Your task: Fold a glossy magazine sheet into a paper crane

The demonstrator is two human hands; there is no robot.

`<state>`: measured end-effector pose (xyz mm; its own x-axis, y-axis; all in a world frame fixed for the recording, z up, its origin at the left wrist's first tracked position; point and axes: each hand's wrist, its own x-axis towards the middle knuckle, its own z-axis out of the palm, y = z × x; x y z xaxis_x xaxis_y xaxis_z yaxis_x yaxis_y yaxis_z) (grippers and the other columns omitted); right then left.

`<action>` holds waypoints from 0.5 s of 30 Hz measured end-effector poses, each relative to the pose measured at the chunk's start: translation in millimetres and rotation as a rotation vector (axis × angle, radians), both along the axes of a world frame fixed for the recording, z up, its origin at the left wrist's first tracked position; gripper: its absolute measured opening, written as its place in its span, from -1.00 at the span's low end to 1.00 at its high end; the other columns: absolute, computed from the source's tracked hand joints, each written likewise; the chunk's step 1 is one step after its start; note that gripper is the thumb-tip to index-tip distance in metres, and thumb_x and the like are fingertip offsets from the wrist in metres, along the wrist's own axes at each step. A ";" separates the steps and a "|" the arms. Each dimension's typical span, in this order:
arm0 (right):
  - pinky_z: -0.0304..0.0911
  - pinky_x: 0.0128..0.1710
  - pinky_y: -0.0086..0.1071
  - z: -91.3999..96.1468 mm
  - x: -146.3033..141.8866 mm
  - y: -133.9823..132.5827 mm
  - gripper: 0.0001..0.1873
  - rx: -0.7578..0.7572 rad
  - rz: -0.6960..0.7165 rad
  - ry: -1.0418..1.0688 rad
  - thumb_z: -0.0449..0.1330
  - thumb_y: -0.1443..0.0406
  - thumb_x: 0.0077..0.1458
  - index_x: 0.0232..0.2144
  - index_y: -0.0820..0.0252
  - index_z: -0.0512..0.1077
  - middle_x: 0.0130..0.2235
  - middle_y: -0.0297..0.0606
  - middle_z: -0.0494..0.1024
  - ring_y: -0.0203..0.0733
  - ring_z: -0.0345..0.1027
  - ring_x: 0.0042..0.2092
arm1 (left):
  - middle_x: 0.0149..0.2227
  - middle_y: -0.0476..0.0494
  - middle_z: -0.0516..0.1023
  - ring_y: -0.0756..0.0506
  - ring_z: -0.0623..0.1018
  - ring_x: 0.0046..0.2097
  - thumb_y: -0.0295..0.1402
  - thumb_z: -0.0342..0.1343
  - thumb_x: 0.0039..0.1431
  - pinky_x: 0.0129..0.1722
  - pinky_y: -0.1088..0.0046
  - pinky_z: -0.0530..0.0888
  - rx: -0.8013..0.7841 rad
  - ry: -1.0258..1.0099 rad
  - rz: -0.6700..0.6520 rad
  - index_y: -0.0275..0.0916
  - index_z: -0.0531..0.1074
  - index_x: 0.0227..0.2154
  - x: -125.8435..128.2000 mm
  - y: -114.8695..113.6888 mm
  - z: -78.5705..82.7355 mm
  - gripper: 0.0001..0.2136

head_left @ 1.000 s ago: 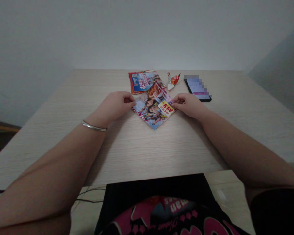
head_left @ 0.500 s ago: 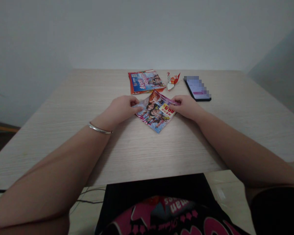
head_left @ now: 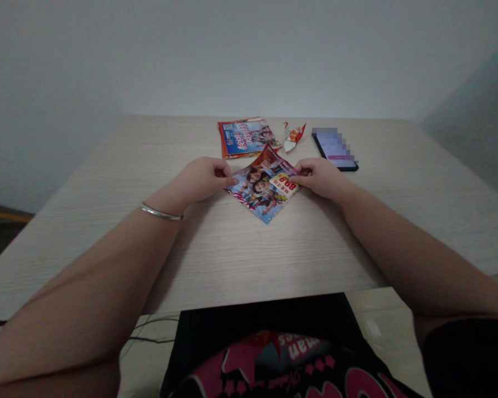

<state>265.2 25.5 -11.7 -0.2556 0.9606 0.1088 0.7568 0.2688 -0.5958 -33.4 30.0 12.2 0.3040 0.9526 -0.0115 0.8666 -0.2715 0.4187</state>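
A square sheet of printed paper [head_left: 260, 187], with people and a yellow price patch on it, is turned like a diamond, one corner pointing at me. My left hand [head_left: 207, 178] pinches its left corner between thumb and fingers. At the right corner, my right hand [head_left: 315, 176] grips the paper the same way, thumb on top. Its far corner overlaps the near edge of a stack of similar printed sheets [head_left: 244, 138]. Beside that stack stands a small folded paper crane [head_left: 294, 137] in red and white.
A phone [head_left: 336, 149] with a lit screen lies at the back right of the pale wooden table [head_left: 249, 260]. The wall [head_left: 249, 61] rises behind the table's far edge. Dark cables [head_left: 153, 338] hang below the near edge at left.
The sheet is opened flatter and a little wider, and more of its printed face shows. My left hand has shifted slightly left and away from me; my right hand slightly right.
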 end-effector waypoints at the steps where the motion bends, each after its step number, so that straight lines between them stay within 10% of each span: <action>1: 0.24 -0.33 -0.31 -0.6 -0.2 -0.3 -0.88 0.044 -0.005 -0.023 0.33 0.24 0.07 -0.44 0.15 0.54 -0.43 -0.32 0.56 -0.21 0.35 -0.39 | -0.39 -0.08 0.64 -0.12 0.57 -0.32 -0.19 0.18 0.15 -0.28 0.38 0.41 0.050 0.030 -0.017 -0.18 0.61 -0.40 -1.4 1.5 -2.2 -0.80; 7: 0.33 -0.12 -0.20 -2.0 -0.5 2.6 -0.72 0.280 0.102 -0.198 0.16 0.47 0.04 -0.31 0.16 0.65 -0.24 -0.17 0.64 -0.06 0.44 -0.19 | 0.00 -0.27 0.63 -0.24 0.58 0.03 -0.37 0.05 0.28 0.05 0.23 0.48 0.405 0.149 -0.255 -0.18 0.66 -0.07 -7.6 6.4 -12.4 -0.70; 15: 0.29 0.13 -0.06 -2.8 -0.1 -0.7 -0.48 0.341 0.326 -0.317 0.01 0.51 0.20 -0.01 0.17 0.68 -0.06 -0.03 0.65 0.04 0.44 0.03 | 0.09 -0.33 0.62 -0.23 0.56 0.12 -0.53 -0.09 0.32 0.22 0.18 0.43 0.370 0.201 -0.500 -0.26 0.60 0.12 -1.8 3.1 -15.7 -0.55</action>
